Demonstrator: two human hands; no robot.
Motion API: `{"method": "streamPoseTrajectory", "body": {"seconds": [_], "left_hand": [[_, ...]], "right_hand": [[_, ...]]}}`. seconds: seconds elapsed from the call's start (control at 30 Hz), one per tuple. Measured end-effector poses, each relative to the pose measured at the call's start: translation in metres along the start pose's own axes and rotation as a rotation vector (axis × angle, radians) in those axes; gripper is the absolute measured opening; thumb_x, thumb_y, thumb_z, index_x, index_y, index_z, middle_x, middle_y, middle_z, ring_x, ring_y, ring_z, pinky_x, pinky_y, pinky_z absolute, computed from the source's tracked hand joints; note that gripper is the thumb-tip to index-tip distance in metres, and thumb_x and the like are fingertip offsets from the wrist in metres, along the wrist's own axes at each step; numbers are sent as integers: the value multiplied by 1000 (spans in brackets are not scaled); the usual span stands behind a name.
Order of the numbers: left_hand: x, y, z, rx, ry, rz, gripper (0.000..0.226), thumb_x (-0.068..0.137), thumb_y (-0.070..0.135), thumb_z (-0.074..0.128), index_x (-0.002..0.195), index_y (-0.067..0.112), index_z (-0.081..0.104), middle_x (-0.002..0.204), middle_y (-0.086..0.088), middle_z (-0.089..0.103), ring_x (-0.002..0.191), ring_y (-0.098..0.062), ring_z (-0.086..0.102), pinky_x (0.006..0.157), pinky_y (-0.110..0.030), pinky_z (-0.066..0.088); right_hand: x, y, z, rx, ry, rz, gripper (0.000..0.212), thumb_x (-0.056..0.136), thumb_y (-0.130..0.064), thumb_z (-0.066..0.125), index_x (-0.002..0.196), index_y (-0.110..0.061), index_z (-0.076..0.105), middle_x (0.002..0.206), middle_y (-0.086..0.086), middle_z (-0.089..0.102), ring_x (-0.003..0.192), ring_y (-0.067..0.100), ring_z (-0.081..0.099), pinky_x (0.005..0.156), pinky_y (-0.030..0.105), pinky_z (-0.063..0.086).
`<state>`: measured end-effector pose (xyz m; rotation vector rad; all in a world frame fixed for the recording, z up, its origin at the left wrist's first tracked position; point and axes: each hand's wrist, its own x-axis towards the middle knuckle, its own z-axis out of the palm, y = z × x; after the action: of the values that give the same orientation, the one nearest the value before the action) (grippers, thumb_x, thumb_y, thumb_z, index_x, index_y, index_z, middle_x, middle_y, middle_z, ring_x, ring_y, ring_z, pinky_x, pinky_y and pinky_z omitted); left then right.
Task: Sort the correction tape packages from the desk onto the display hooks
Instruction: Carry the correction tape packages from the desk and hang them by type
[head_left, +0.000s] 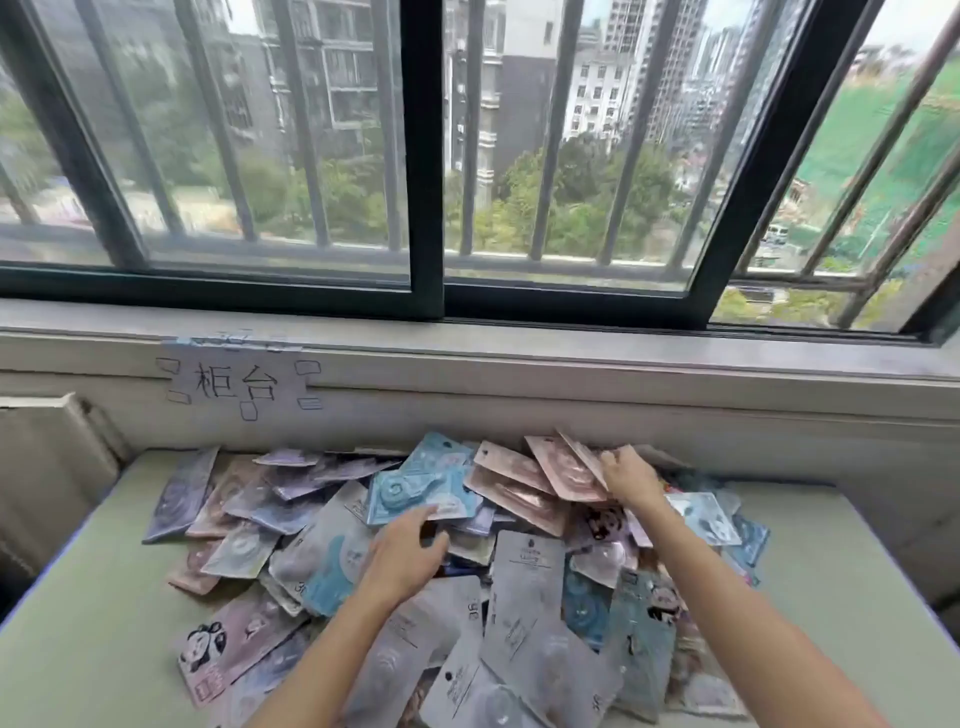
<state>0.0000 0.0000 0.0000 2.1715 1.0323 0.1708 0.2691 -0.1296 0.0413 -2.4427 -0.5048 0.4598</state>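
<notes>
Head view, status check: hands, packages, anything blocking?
Left hand open, fingers on a blue package. Right hand grips pink packages at the pile's far side. No display hooks in view.

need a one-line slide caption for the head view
Head view: right hand grips pink packages at the back of the desk pile while the open left hand reaches toward a blue package.

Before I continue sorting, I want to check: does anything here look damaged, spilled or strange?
Nothing looks damaged. The packages lie in one loose, overlapping heap on the desk, unsorted. The right hand grips pink ones; the left hand rests open. No display hooks are in view.
</notes>
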Motion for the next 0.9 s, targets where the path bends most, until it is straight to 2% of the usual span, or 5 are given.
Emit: {"method": "streamPoseTrajectory", "body": {"seconds": [0.27,0.4,0.53,0.63,0.9], "left_hand": [[24,19,2,-71,26,-93,50,96,29,55,144,19,45,149,-3,46,137,-20,41,114,-37,33],[30,21,7,-111,19,-94,51,95,27,54,145,20,44,150,-2,44,139,-19,39,114,-37,32],[35,24,10,-171,34,-95,49,96,26,53,144,20,45,150,-2,44,139,-19,38,113,-34,30],[37,28,10,-230,56,-79,44,97,27,53,141,20,48,147,-1,47,137,-18,41,112,-32,31],[33,40,1,-646,108,-27,36,100,51,41,115,28,64,118,12,64,111,-6,57,100,-30,42]], "right_hand": [[37,9,5,-3,-333,220,46,94,-30,58,124,4,57,129,19,59,120,31,56,72,26,44],[52,15,3,91,-417,265,65,78,-39,77,121,6,57,128,19,59,116,34,58,86,37,46],[69,26,9,251,-318,209,72,55,-44,89,106,1,64,100,12,63,83,25,59,73,35,47],[53,7,4,306,-259,79,85,43,-55,92,106,-5,64,106,16,65,92,26,64,77,39,57],[-41,-59,35,424,-366,-366,25,84,-18,73,106,-16,61,97,-2,68,85,12,63,68,15,51]]}}
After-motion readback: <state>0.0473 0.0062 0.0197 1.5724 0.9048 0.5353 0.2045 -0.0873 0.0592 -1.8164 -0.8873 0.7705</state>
